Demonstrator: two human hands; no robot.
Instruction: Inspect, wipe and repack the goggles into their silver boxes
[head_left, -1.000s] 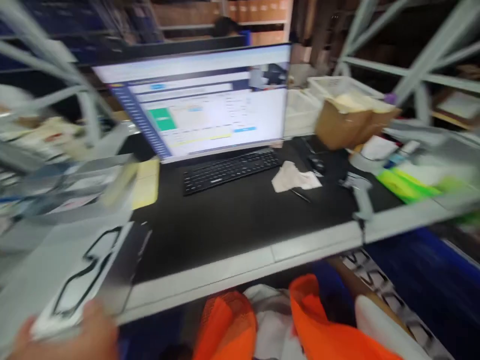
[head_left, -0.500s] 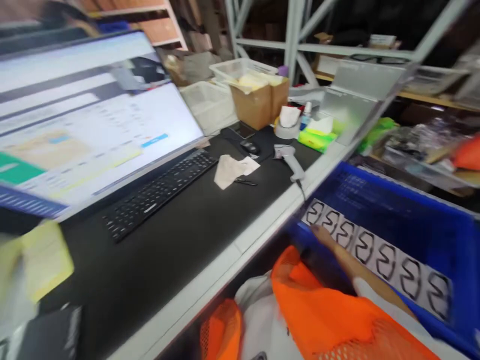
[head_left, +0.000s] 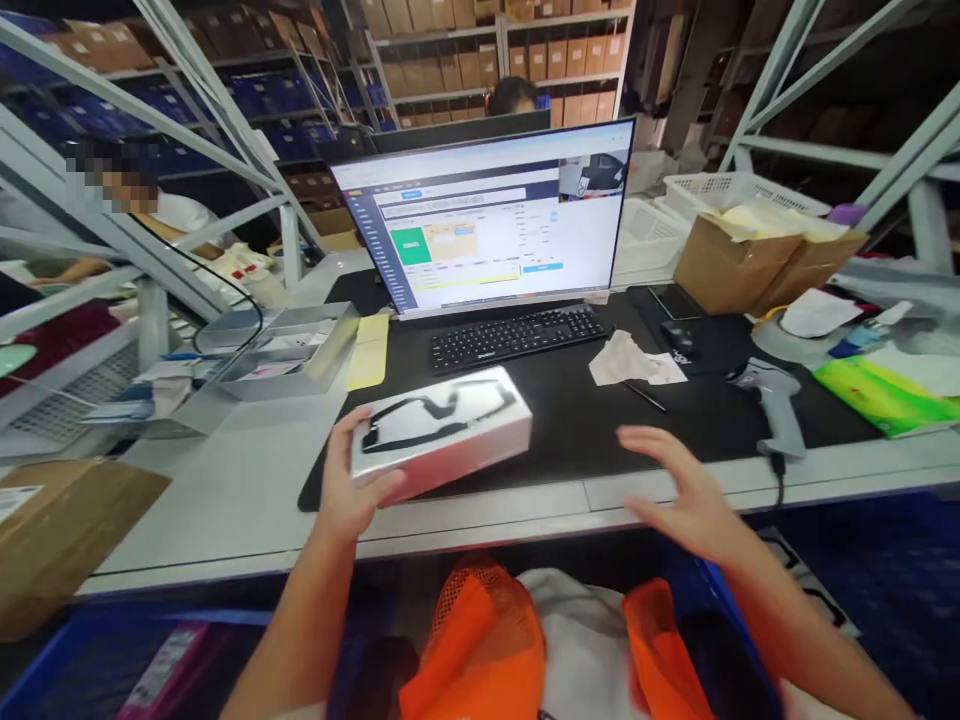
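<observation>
My left hand grips the near end of a white box printed with a black outline, and holds it over the front of the black desk mat. My right hand hovers open to the right of the box with its fingers spread, not touching it. Behind the box lie a black keyboard and a lit monitor.
A handheld scanner lies at the right, with crumpled paper, a pen, cardboard boxes and a green pack. A metal tray and yellow notes lie to the left, a brown carton at near left. A seated person is at far left.
The view has swung back from the blue bin on the right to the desk. My left hand now holds the white box over the mat, and my right hand has come up from the bin.
</observation>
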